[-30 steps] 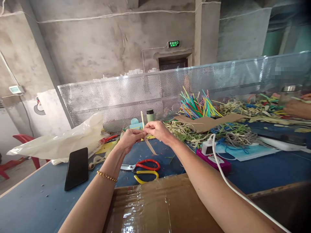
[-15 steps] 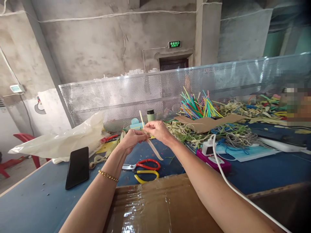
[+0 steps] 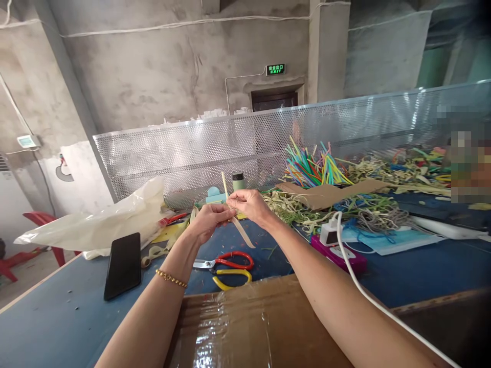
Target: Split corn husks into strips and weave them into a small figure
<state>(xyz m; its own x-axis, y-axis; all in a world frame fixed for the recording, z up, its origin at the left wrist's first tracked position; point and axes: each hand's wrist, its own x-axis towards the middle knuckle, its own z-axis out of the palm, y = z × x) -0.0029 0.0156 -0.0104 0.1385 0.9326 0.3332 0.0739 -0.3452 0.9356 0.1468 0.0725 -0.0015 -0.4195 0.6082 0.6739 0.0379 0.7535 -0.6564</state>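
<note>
A pale flat strip runs through both hands above the blue table, one end sticking up and the other hanging down to the right. My left hand is pinched on it, and my right hand pinches it just beside, the fingertips of both nearly touching. Whatever small part lies between the fingertips is hidden. Below the hands rest scissors with one red and one yellow handle. A taped cardboard box lies nearest to me, under my forearms.
A black phone and a plastic bag lie at the left. Behind the hands stands a green bottle. Colourful stems, cut cardboard, tangled strips, a purple power block and its white cable are at the right.
The pale strip has shifted slightly, its hanging end now a little higher and further left. Both hands have barely moved and keep their pinch.
</note>
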